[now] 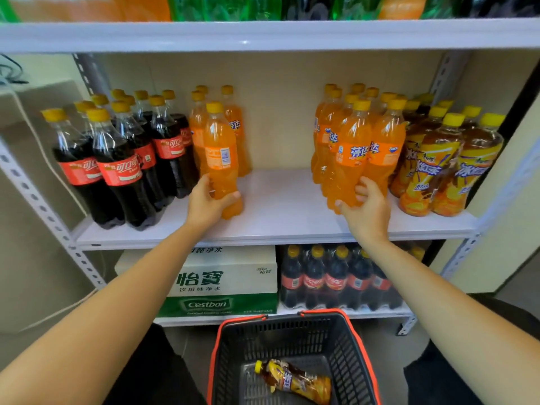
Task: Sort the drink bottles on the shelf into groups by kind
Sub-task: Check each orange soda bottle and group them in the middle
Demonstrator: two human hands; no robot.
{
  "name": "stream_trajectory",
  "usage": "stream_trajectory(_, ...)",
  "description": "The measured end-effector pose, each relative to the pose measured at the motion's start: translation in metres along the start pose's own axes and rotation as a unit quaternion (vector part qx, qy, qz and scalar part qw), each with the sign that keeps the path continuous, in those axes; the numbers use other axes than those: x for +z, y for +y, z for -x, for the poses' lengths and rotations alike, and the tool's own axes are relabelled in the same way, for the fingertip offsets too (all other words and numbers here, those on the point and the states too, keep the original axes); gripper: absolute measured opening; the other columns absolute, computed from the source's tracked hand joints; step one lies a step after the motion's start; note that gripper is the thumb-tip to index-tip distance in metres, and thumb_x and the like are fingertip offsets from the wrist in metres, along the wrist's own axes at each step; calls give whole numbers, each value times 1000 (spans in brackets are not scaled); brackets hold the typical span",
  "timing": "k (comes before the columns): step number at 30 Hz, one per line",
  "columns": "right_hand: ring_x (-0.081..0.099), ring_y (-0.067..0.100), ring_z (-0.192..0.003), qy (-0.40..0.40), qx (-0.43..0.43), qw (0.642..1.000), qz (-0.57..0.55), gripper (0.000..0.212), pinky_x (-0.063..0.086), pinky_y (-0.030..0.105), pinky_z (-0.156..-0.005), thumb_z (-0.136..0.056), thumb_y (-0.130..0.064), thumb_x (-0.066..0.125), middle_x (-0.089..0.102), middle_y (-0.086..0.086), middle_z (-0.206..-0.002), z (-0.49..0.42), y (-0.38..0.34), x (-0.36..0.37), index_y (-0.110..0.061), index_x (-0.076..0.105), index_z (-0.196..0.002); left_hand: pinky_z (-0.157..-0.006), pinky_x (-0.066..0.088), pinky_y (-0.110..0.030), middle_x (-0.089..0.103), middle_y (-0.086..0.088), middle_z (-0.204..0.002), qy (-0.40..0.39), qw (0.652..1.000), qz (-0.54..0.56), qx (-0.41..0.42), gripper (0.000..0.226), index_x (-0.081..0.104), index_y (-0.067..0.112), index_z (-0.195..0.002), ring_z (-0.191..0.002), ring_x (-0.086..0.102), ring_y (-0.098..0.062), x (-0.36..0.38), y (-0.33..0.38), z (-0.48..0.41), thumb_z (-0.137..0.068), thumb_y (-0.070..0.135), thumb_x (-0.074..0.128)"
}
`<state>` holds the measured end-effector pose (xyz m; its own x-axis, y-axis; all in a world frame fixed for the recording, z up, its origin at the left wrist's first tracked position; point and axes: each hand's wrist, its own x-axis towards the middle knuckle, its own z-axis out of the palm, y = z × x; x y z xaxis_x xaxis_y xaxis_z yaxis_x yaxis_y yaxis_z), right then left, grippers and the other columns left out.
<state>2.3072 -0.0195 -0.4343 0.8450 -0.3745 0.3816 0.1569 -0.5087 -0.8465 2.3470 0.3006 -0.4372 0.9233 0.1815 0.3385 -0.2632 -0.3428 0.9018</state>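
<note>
The orange bottle [220, 159] is upright at the front of the shelf [280, 206]. The left hand [209, 200] is wrapped round its lower body, fingers and thumb curled on it. Whether its base rests on the shelf or is just lifted, I cannot tell. Just behind that hand stands a small cluster [233, 124] of 3 or so orange bottles, and to the hand's left are the colas [122, 159].

Across a bare stretch of shelf, the right hand [365, 209] curls round the foot of the front bottle [349, 159] of the big orange group [330, 127]. To that hand's right, the teas [444, 162] stand against the group.

The orange kind looks split into 2 lots, so the step is probably joining them. A low grip lets a tall bottle tip, so hold nearer the label, lift clear rather than drag, and set the bottle down touching its own kind. Leave a gap toward the colas and teas. Watch the neighbours, since a nudged bottle could topple its row.

Below both hands, a basket [359, 346] holds 1 tea bottle [292, 380] lying on its side. It probably belongs with the teas.
</note>
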Motion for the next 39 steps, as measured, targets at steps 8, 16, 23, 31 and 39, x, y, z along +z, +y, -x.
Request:
stream_trajectory(8,67,9,-110,-254,-8,960,-120,52,55,31,-96,-85,-25,83,65,-10,-126,77,-12,-7,-24,60,-131,-101,55,-51,73,-3,-122,-95,991,95,10,46,61,18,-133,-114,68,-22,36,47,78,-90,22,78)
stream_trajectory(16,68,10,-110,-251,38,944,-209,59,61,32,-86,-77,-33,90,66,-12,-124,126,13,-8,-40,53,-123,-85,62,-35,76,2,-115,-177,971,156,-31,53,57,17,-127,-108,72,-17,78,65,142,-80,29,79)
stream_trajectory(23,73,13,-103,-279,101,922,-248,57,61,34,-85,-75,-22,92,72,-2,-118,140,32,-13,-36,58,-120,-87,58,-33,75,6,-103,-148,971,187,-29,44,64,21,-111,-102,71,-17,70,64,134,-75,42,77)
stream_trajectory(31,67,30,-119,-329,201,845,-370,66,57,42,-92,-78,-28,83,68,10,-131,136,35,-10,-21,58,-138,-83,58,-35,72,-5,-111,-151,942,289,-81,41,57,12,-128,-102,70,-22,59,49,130,-88,25,59)
stream_trajectory(39,72,41,-106,-312,237,812,-433,70,59,35,-79,-69,-30,88,72,8,-121,136,35,-9,-18,54,-130,-84,58,-34,71,0,-107,-100,959,256,-70,35,59,16,-119,-103,70,-19,50,43,131,-87,28,68)
